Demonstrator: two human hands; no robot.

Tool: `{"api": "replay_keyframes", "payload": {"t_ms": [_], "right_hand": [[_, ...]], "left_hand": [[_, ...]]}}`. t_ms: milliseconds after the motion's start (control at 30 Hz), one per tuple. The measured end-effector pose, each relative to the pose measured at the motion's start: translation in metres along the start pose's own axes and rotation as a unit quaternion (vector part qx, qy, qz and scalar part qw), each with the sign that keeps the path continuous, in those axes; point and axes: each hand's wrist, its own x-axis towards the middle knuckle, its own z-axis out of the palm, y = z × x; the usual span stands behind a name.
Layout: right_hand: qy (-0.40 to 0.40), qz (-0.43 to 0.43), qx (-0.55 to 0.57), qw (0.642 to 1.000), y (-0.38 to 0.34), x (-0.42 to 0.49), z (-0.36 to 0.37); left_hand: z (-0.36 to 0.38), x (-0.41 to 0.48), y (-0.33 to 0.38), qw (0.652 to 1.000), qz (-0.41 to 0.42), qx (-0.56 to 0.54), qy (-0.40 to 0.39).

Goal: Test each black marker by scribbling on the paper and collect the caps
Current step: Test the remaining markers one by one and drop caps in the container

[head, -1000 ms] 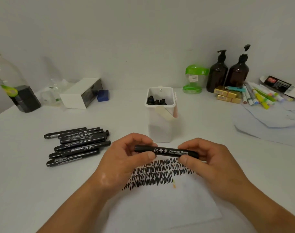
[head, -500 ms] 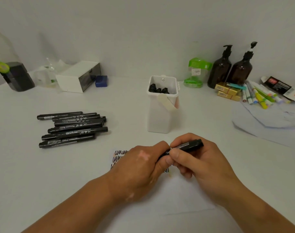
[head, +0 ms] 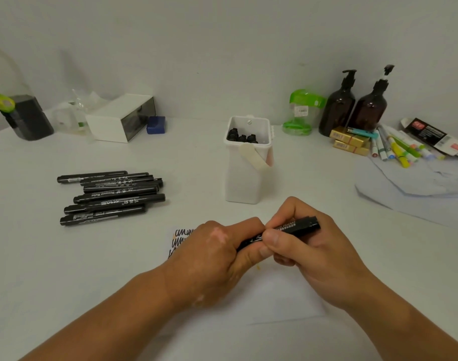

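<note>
A black marker (head: 295, 227) lies slanted between both hands over the white paper (head: 282, 295). My right hand (head: 308, 254) pinches its barrel. My left hand (head: 217, 254) is curled round its lower left end, which is hidden, cap included. Black scribbles (head: 179, 237) show on the paper left of my left hand. Several capped black markers (head: 110, 198) lie in a pile at the left. A white container (head: 246, 175) behind the hands holds several black caps (head: 242, 137).
At the back stand two brown pump bottles (head: 353, 105), a green dispenser (head: 300, 113), a white box (head: 121, 118) and a large bottle (head: 16, 105). Coloured markers (head: 397, 149), yellow boxes and crumpled paper (head: 418, 194) lie at the right.
The marker was held level in front of me, then brought down over the paper and tilted. My left hand has closed over its left end and now covers most of the scribbles.
</note>
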Motion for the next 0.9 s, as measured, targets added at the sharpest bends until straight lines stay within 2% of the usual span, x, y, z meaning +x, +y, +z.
{"api": "replay_keyframes", "payload": {"t_ms": [200,267,300,367,433,600,667,767,900], "right_hand": [[0.05,-0.032,-0.031,0.998,0.004,0.0,0.005],[0.087,-0.036,-0.052,0.994,0.005,0.003,0.005],[0.117,-0.041,-0.039,0.991,0.005,0.004,0.002],[0.178,-0.027,0.064,0.982,0.007,0.007,-0.009],[0.191,0.009,0.115,0.975,0.008,0.007,-0.021],[0.115,0.106,0.055,0.986,0.015,0.005,-0.018],[0.111,0.118,-0.037,0.986,0.016,0.006,-0.011],[0.118,0.134,-0.182,0.967,0.022,0.006,-0.007],[0.126,0.127,-0.231,0.956,0.025,0.005,-0.004]], "left_hand": [[0.007,0.001,0.0,0.999,0.011,-0.002,0.035],[0.008,0.0,-0.005,1.0,-0.016,0.015,0.022],[0.008,0.0,-0.009,0.999,-0.044,0.027,0.011],[0.005,-0.003,-0.019,0.995,-0.09,0.051,-0.011],[0.003,-0.004,-0.026,0.99,-0.102,0.082,-0.042],[0.005,-0.005,-0.027,0.975,-0.115,0.155,-0.108],[0.003,-0.005,-0.028,0.972,-0.124,0.164,-0.112],[0.0,-0.006,-0.031,0.969,-0.142,0.165,-0.112],[-0.001,-0.007,-0.033,0.968,-0.151,0.162,-0.116]]}}
